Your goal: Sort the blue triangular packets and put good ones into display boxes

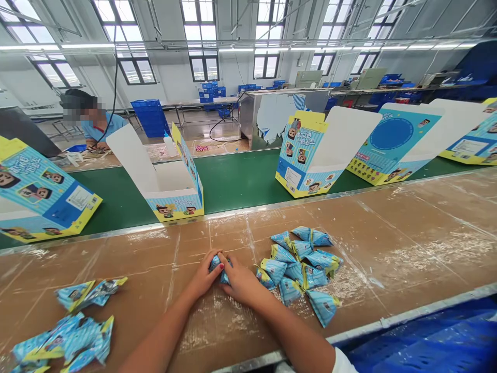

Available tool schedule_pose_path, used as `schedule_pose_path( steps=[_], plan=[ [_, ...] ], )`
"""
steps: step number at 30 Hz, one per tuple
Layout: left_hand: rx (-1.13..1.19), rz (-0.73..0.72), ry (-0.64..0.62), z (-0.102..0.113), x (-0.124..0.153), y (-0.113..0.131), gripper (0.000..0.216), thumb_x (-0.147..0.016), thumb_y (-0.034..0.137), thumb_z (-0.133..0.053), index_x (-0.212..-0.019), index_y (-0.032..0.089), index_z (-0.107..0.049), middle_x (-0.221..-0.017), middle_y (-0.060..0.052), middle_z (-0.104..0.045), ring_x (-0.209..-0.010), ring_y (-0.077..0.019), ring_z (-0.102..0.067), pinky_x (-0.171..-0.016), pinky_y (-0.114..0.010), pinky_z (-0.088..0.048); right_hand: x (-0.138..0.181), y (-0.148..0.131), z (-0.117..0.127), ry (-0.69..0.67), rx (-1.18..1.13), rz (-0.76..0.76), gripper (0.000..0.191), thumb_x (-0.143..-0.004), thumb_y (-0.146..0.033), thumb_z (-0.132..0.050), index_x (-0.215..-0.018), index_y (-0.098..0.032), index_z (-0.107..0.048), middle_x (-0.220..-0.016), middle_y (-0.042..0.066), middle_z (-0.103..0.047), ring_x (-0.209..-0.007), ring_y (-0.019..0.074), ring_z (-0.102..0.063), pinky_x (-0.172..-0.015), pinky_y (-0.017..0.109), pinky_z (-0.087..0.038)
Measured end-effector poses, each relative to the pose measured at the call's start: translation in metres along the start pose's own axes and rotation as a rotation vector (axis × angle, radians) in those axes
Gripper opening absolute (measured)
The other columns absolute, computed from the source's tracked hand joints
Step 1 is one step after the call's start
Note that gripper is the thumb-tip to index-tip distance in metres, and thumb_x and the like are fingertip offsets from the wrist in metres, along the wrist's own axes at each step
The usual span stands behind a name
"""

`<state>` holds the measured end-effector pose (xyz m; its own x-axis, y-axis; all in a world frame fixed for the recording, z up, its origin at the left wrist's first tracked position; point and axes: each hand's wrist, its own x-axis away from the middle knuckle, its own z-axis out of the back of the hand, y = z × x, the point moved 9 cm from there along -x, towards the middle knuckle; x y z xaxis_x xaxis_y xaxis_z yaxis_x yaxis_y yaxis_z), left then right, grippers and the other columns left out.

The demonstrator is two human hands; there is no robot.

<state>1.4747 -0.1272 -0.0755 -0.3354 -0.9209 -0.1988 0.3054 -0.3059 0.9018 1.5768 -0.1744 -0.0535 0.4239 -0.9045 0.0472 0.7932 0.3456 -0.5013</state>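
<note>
My left hand (pixel 207 274) and my right hand (pixel 238 280) meet over the middle of the brown worktable, both closed around a small blue foil packet (pixel 216 263). Much of that packet is hidden by my fingers. Just right of my right hand lies a cluster of several puffed, pyramid-shaped blue and yellow packets (pixel 315 276). Over on the left, flatter, crumpled packets (pixel 83 336) sit in a heap, with a smaller group of packets (pixel 89 294) behind them.
Beyond the worktable (pixel 388 233) runs a green conveyor belt (pixel 240 176) bearing open printed display boxes, among them one box (pixel 174 202) ahead of me and another box (pixel 303 160) to its right. A co-worker (pixel 103 124) sits across the belt. Blue plastic (pixel 435 342) lies at the lower right.
</note>
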Motion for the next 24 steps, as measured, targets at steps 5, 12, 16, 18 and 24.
schedule_pose_path(
  steps=[5, 12, 16, 18, 24],
  plan=[
    [-0.005, 0.007, -0.001, 0.001, 0.001, 0.001, 0.060, -0.080, 0.062, -0.057, -0.123, 0.020, -0.058, -0.131, -0.013, -0.057, -0.127, -0.0281, -0.048, -0.113, -0.045, -0.030, 0.001, -0.002, 0.002, 0.005, -0.006, 0.012, 0.081, -0.081, -0.024, -0.060, -0.152, -0.020, -0.020, -0.138, 0.020, -0.043, -0.122, 0.0329, -0.051, -0.095, 0.046, -0.047],
    [0.010, 0.002, -0.007, -0.001, 0.001, 0.002, 0.058, -0.083, 0.063, -0.051, -0.123, 0.020, -0.058, -0.131, -0.013, -0.057, -0.126, -0.0276, -0.049, -0.112, -0.045, -0.032, 0.002, -0.002, 0.000, -0.026, 0.010, 0.015, 0.083, -0.082, -0.023, -0.060, -0.152, -0.015, -0.018, -0.150, 0.023, -0.030, -0.131, 0.0354, -0.043, -0.101, 0.048, -0.043],
    [-0.001, -0.007, 0.006, 0.000, 0.000, 0.003, 0.059, -0.084, 0.064, -0.049, -0.121, 0.019, -0.059, -0.128, -0.014, -0.058, -0.124, -0.0279, -0.050, -0.112, -0.046, -0.032, 0.003, -0.002, 0.001, -0.014, 0.018, 0.028, 0.081, -0.083, -0.024, -0.060, -0.152, -0.016, -0.019, -0.148, 0.023, -0.032, -0.130, 0.0342, -0.044, -0.101, 0.047, -0.043],
    [-0.007, -0.001, 0.011, 0.001, 0.000, 0.000, 0.059, -0.083, 0.065, -0.049, -0.121, 0.020, -0.059, -0.128, -0.014, -0.059, -0.124, -0.0279, -0.050, -0.112, -0.046, -0.033, 0.003, -0.003, 0.002, -0.005, 0.016, 0.038, 0.081, -0.082, -0.025, -0.061, -0.152, -0.016, -0.019, -0.147, 0.023, -0.034, -0.128, 0.0341, -0.047, -0.100, 0.048, -0.044],
    [-0.035, 0.010, 0.034, 0.006, -0.001, -0.013, 0.060, -0.081, 0.067, -0.050, -0.119, 0.022, -0.059, -0.129, -0.012, -0.059, -0.126, -0.0280, -0.049, -0.113, -0.047, -0.031, 0.001, -0.007, 0.007, 0.051, 0.045, 0.086, 0.085, -0.080, -0.030, -0.066, -0.150, -0.016, -0.020, -0.141, 0.023, -0.040, -0.117, 0.0352, -0.054, -0.091, 0.051, -0.049]
  ],
)
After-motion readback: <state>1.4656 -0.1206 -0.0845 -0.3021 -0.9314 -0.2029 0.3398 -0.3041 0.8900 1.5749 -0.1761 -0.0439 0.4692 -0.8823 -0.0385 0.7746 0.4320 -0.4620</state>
